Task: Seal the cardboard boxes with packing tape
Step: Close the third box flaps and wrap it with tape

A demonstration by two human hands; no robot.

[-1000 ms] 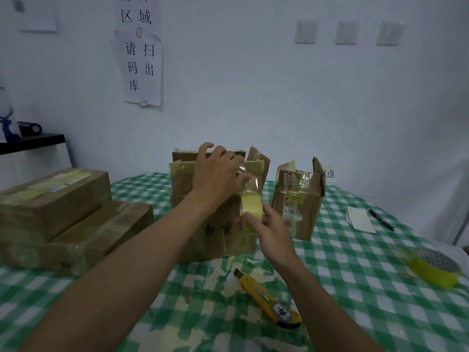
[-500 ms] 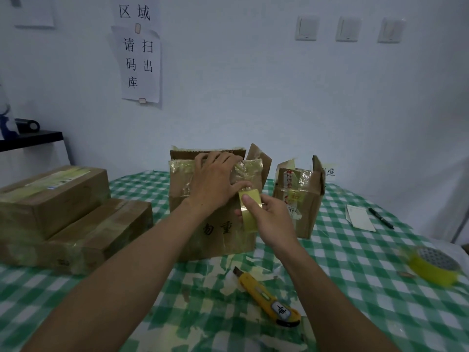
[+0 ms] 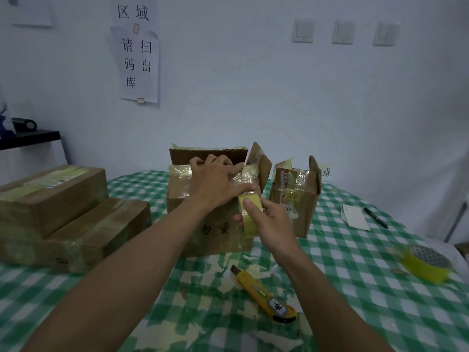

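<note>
My left grip (image 3: 215, 184) lies flat on the middle box (image 3: 218, 240) on the bench (image 3: 355, 275), pinning the tape end, so my right grip (image 3: 274, 224), curled round the tape roll (image 3: 250, 224), can pull it tight.

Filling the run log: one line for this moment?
step: taping | left hand: presses tape end onto cardboard box | right hand: grips tape roll

wall sign (image 3: 133, 11): cut by top edge | tape roll (image 3: 250, 226): partly behind right hand (image 3: 274, 224)
</note>
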